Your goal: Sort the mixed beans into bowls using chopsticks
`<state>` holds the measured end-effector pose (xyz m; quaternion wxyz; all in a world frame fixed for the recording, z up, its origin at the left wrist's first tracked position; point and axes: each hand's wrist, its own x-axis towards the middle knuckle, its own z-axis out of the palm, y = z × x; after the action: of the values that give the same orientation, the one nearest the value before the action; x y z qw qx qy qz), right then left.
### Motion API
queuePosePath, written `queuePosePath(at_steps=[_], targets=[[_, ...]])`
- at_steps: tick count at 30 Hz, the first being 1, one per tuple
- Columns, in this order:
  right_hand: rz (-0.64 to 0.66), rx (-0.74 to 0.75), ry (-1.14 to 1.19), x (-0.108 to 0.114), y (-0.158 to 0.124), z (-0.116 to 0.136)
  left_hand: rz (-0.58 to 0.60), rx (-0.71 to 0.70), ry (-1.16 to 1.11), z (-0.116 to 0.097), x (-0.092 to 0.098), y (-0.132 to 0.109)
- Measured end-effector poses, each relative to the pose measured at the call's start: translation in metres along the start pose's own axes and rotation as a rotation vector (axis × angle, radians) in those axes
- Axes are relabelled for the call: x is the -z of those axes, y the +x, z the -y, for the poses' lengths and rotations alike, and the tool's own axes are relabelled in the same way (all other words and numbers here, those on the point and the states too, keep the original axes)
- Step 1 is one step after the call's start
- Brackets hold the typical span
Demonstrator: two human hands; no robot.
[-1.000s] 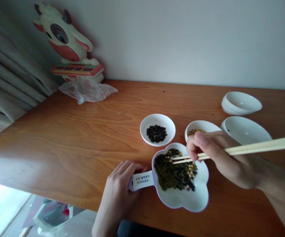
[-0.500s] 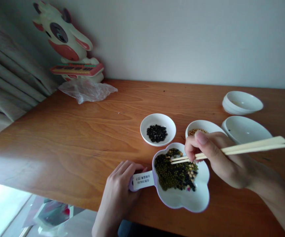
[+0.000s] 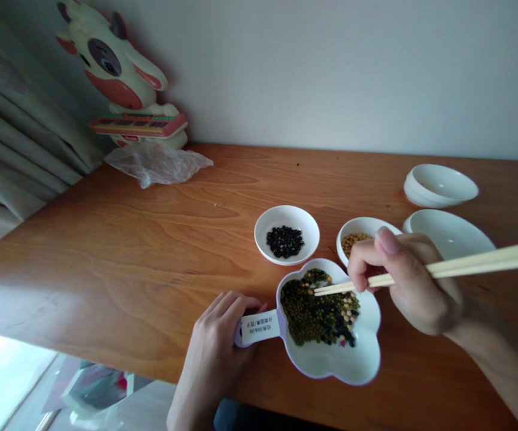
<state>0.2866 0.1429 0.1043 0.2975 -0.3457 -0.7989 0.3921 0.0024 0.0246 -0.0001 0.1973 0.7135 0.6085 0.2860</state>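
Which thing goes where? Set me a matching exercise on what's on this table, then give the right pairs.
Things:
1. Chopsticks
2. Black beans
3. Tan beans
4. Lobed white dish

Places:
A. Held by its labelled handle in the left hand
B. In a round white bowl, partly behind the right hand
C. Alone in a round white bowl
D. In the right hand, tips over mixed beans

Pairs: 1-D, 2-C, 3-B, 4-A

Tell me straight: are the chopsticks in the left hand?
No: the chopsticks are in the right hand; the left hand holds the handle of the white dish.
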Motion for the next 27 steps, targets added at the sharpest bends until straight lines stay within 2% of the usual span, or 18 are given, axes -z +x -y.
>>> queuePosePath(at_steps=[4,10,21,27], targets=[[0.047,-0.069,-0.016,0.005,0.003,0.006,0.009,0.0,0.006,0.001,0.0,0.0],[0.128,0.001,-0.059,-0.002,0.005,0.003,0.011,0.006,-0.001,-0.001,0.001,0.0],[0.115,0.002,-0.09,-0.007,0.005,-0.001,0.007,0.011,-0.017,-0.001,0.001,0.001],[0.141,0.009,-0.073,0.0,0.002,0.0,0.014,0.023,-0.026,0.0,0.0,0.0]])
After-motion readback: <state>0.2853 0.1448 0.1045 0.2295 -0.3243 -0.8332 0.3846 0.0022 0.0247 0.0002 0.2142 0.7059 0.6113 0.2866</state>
